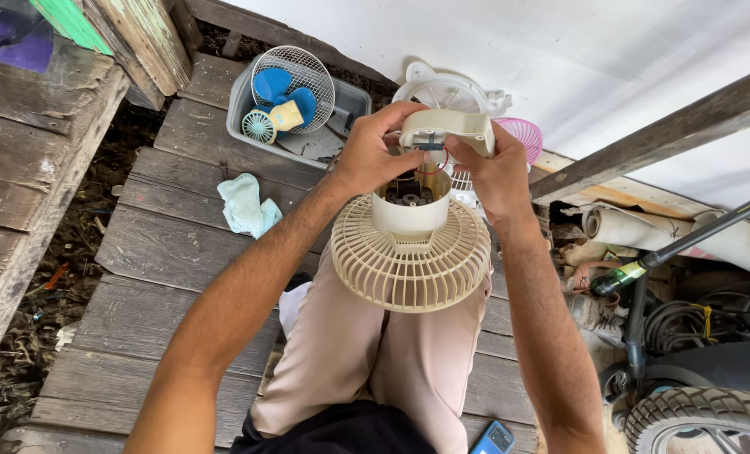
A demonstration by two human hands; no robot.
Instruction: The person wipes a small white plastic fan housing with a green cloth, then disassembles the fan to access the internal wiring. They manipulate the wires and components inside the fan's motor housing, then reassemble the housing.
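Fan motor housing (410, 210) with cream rear grille (412, 269) sits over my lap; looks light, brittle plastic. I close my left hand (373, 155) and right hand (497, 172) on the rear cover (446, 128), gripping its solid edges, clear of the red wire (439, 165).

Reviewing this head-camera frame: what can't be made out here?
- Inside of the cream plastic fan motor housing: mostly covered by the left hand, the right hand and the cream rear cover piece they hold.
- Blue phone: cut off by the bottom edge.
- Contents of the grey plastic tub: partly behind the round white wire grille.
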